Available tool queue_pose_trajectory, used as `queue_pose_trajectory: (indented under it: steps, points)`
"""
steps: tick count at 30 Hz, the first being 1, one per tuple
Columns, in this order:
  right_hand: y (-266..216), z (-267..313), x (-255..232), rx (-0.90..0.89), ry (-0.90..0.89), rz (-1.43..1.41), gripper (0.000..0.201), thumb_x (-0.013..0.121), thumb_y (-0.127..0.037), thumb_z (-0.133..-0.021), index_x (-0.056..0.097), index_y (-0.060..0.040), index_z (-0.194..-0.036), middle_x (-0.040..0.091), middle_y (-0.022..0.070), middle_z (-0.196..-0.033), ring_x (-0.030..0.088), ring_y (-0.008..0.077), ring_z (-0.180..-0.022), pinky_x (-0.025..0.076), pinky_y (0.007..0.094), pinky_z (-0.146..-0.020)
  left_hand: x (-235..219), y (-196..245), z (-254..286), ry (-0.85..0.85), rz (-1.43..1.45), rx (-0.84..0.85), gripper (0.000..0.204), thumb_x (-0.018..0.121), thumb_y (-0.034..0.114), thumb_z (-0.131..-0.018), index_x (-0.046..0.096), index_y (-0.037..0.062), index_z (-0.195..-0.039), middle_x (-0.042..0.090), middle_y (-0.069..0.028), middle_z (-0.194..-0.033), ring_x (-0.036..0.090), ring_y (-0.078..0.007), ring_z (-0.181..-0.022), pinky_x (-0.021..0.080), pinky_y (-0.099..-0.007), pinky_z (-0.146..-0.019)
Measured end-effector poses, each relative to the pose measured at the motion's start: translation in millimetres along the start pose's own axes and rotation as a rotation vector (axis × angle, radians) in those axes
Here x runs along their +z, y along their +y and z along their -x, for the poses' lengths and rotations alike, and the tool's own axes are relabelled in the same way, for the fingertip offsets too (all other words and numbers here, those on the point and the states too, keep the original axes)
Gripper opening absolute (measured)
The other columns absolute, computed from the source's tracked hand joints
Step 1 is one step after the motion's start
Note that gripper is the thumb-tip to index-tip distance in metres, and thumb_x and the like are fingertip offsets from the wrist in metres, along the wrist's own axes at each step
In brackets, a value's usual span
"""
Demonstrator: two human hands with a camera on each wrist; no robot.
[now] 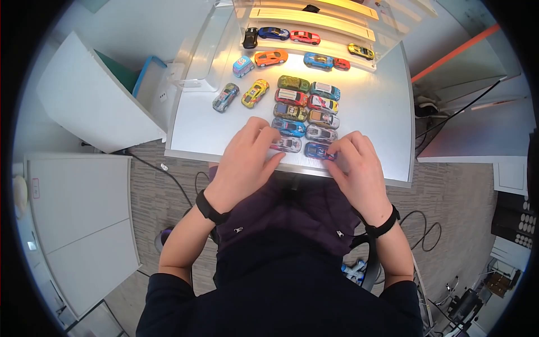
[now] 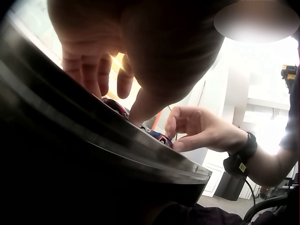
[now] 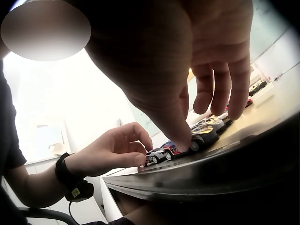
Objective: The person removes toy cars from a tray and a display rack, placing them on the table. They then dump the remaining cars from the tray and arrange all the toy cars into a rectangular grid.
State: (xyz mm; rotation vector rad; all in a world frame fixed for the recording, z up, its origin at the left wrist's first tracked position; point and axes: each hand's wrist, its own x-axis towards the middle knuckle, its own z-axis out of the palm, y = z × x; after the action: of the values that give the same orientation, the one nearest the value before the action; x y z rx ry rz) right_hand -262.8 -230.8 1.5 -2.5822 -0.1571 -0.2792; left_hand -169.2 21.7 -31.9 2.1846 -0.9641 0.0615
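Observation:
In the head view, toy cars stand in two columns on the white tabletop (image 1: 370, 112). My left hand (image 1: 247, 154) is at the near end of the left column. Its thumb and forefinger are on either side of the left end of a silver-and-pink toy car (image 1: 290, 145). Beside it, my right hand (image 1: 359, 165) pinches the right end of a blue toy car (image 1: 315, 150). In the left wrist view the right thumb and forefinger meet at this blue car (image 2: 161, 137). The silver car (image 3: 153, 154) shows by the left fingertips in the right wrist view.
Beyond the columns stand more toy cars, among them an orange one (image 1: 271, 58) and a yellow one (image 1: 255, 93). A tiered, lit rack (image 1: 314, 25) at the back bears several cars. A clear bin (image 1: 199, 73) is at the back left. The table's front edge (image 1: 224, 159) lies under my wrists.

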Motion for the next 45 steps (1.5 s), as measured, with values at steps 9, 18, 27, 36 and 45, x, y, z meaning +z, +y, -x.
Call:
queue_pose_trajectory:
  steps: [9,18,27,36,45]
  points:
    - [0.5,-0.7,6.6,0.008,-0.013,-0.029,0.024,0.084,-0.005,-0.086,0.066,-0.0073,-0.102,0.060,0.0088,-0.099,0.065,0.0308,-0.096,0.055,0.0433,-0.081,0.6,0.5,-1.7,0.002,-0.004,0.011,0.041,0.087,0.003,-0.084,0.063,0.0031,-0.117,0.059,-0.0155,-0.117,0.067,-0.0377,-0.102,0.055,-0.0436,-0.084]
    - [-1.8,-5.4,8.8,-0.008,-0.027,-0.047,0.022,0.083,-0.005,-0.087,0.065,-0.0068,-0.100,0.060,0.0090,-0.096,0.065,0.0309,-0.094,0.055,0.0437,-0.080,2.0,-0.8,-0.9,0.016,-0.009,0.023,0.040,0.087,0.003,-0.084,0.063,0.0032,-0.117,0.059,-0.0154,-0.116,0.066,-0.0370,-0.101,0.055,-0.0434,-0.084]
    - [-3.1,-6.8,4.7,-0.010,0.019,-0.045,0.023,0.087,-0.013,-0.087,0.067,-0.0077,-0.094,0.063,0.0070,-0.092,0.066,0.0292,-0.086,0.055,0.0416,-0.073,-10.4,4.1,-7.7,0.101,0.012,-0.057,0.037,0.086,0.009,-0.087,0.064,0.0033,-0.117,0.063,-0.0154,-0.114,0.067,-0.0356,-0.094,0.056,-0.0419,-0.084]
    - [55.5,-73.5,-34.7,0.126,0.064,-0.060,0.022,0.082,-0.018,-0.095,0.066,-0.0036,-0.088,0.062,0.0099,-0.071,0.063,0.0254,-0.062,0.050,0.0372,-0.060,-40.0,-43.0,-69.2,0.063,-0.411,0.017,0.027,0.083,0.014,-0.091,0.066,0.0046,-0.109,0.070,-0.0146,-0.100,0.070,-0.0378,-0.098,0.056,-0.0475,-0.081]
    - [111.0,-130.0,-24.4,0.063,-0.141,-0.045,0.024,0.078,-0.026,-0.095,0.069,-0.0038,-0.090,0.070,0.0128,-0.074,0.069,0.0303,-0.069,0.053,0.0426,-0.066,-51.4,-33.9,-95.8,-0.022,-0.335,-0.092,0.025,0.082,0.010,-0.093,0.066,0.0041,-0.112,0.075,-0.0160,-0.104,0.072,-0.0357,-0.099,0.058,-0.0465,-0.082]
